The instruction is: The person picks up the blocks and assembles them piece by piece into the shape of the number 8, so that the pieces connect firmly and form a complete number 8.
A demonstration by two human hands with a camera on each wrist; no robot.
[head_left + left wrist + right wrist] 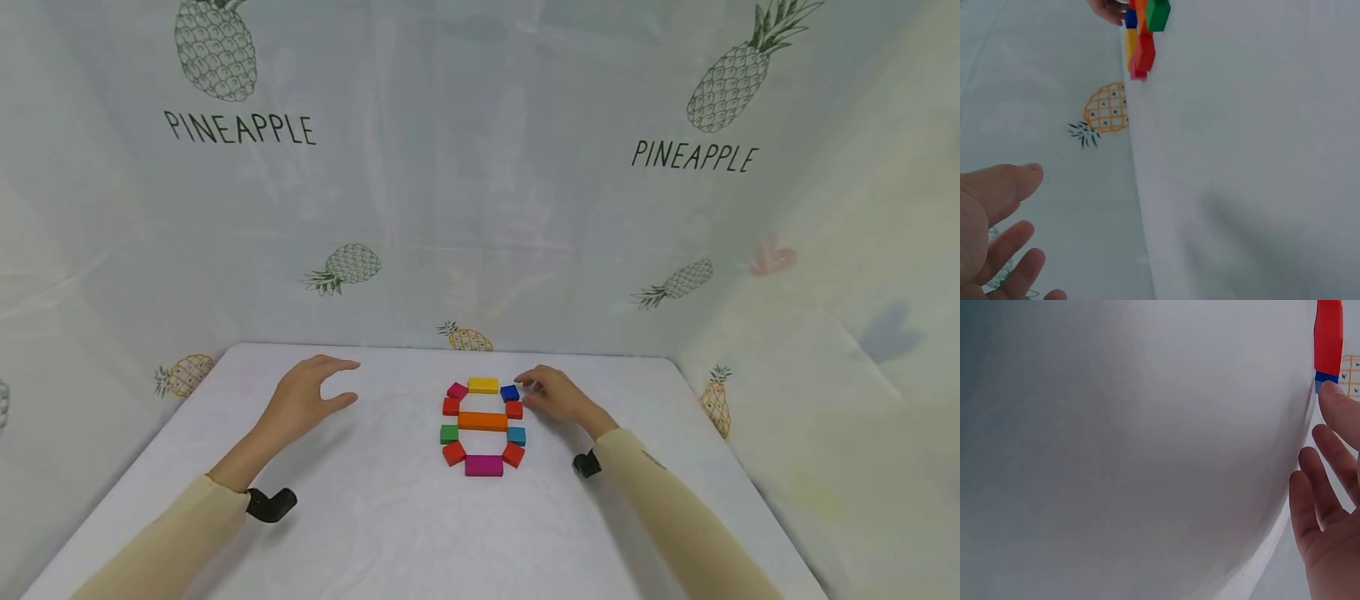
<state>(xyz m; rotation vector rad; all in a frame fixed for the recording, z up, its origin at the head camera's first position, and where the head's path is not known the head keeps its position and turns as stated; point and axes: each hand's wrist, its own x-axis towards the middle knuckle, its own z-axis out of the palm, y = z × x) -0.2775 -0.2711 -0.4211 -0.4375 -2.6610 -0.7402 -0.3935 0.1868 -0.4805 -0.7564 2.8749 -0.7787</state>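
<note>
Coloured blocks lie on the white table in a shape like a figure 8. A yellow block (483, 385) forms its top, a long orange block (482, 422) its middle and a magenta block (483, 466) its bottom. My right hand (557, 394) is just right of the dark blue block (510, 392) and the upper right red block (514, 410), its fingers relaxed and holding nothing. In the right wrist view the thumb overlaps the dark blue block (1327, 378). Off to the left, my left hand (303, 396) hovers over the table, thumb and fingers apart around nothing.
Down the shape's left side run a pink block (457, 390), red blocks and a green block (449, 434). A light blue block (517, 436) sits on its right side. Behind the table (360, 533) hangs a pale curtain (480, 183) with pineapple prints.
</note>
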